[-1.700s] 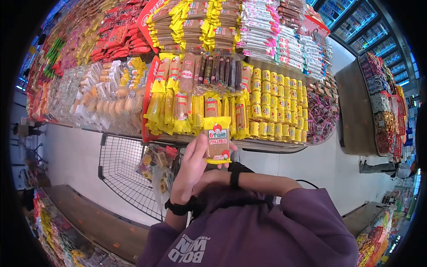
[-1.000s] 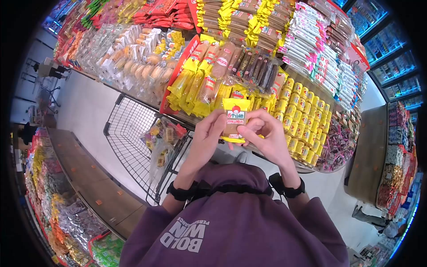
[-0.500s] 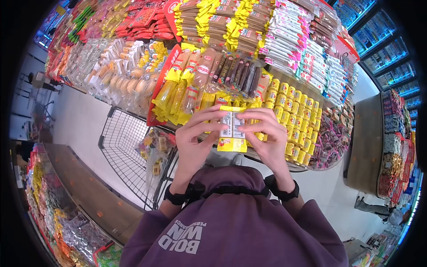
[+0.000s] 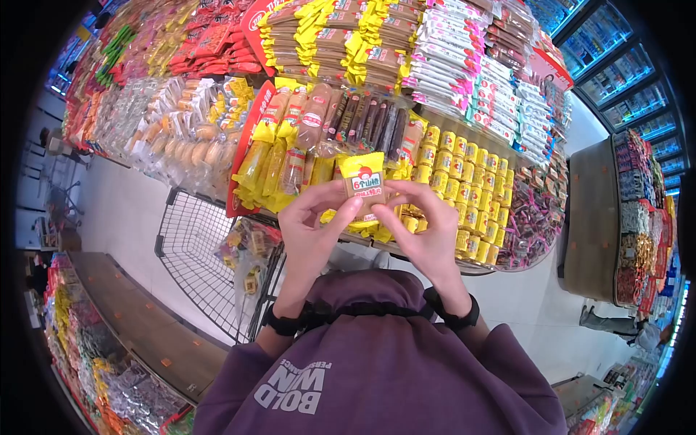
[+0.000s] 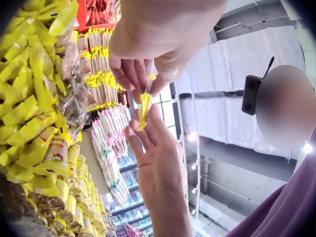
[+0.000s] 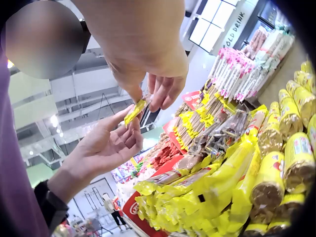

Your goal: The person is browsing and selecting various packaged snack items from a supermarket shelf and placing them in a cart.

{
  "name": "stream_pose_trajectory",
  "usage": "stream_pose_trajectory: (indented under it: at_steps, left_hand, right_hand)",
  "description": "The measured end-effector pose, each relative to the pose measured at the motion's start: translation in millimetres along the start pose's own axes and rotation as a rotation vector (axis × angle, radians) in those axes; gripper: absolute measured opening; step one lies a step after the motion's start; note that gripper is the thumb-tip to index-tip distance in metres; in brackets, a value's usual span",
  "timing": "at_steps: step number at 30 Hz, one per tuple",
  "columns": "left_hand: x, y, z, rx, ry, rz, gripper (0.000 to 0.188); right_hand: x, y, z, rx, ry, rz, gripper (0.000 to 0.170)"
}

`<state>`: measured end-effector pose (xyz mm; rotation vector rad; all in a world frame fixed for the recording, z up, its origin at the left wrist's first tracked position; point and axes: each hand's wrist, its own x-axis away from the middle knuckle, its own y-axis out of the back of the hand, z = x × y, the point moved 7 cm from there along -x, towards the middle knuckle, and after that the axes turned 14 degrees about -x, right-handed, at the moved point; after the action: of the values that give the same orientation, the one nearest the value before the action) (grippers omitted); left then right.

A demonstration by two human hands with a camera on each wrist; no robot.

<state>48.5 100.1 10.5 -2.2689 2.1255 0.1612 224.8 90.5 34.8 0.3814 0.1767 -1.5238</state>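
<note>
A small snack packet [image 4: 365, 187] with yellow ends and a clear brown middle is held up between both hands, its printed front facing the head camera. My left hand [image 4: 317, 223] pinches its left side, thumb across the front. From the opposite side my right hand [image 4: 429, 230] pinches it, the thumb near the lower part. Seen edge-on in the left wrist view, the packet [image 5: 145, 109] sits between the left fingers above and the right hand [image 5: 160, 165] below. The right wrist view has the packet [image 6: 134, 112] between the same fingertips, with the left hand [image 6: 101, 148] lower.
Behind the hands, a display counter holds yellow-wrapped snacks [image 4: 254, 167], yellow cylinder packs [image 4: 464, 192] and pink-white sticks [image 4: 444, 51]. A wire shopping cart [image 4: 190, 235] stands at the left, with a clear bag of snacks [image 4: 250, 254] by its side. Another shelf [image 4: 138, 326] runs along lower left.
At first the left hand held the packet front-up. Both hands then took it and turned it to its printed back; now the front faces up again. The head view has shifted.
</note>
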Motion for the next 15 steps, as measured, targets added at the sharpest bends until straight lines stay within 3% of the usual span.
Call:
stream_pose_trajectory:
  at_steps: [7,8,12,15]
  left_hand:
    - [-3.9,-5.8,25.5,-0.022,0.147,0.085,0.022]
    - [-5.0,-7.7,27.0,0.097,0.168,0.096,0.021]
    - [-10.3,-6.2,38.4,0.039,0.101,0.159,0.018]
    - [-13.8,-5.7,22.7,0.147,0.099,0.127,0.019]
  right_hand:
    - [-8.7,-7.6,16.2,0.252,0.135,0.062,0.057]
    - [-11.2,-8.8,14.1,0.253,0.126,0.083,0.053]
    - [-29.3,-15.6,19.0,0.254,0.127,0.188,0.047]
    - [-69.6,-10.2,26.8,0.34,0.308,0.203,0.041]
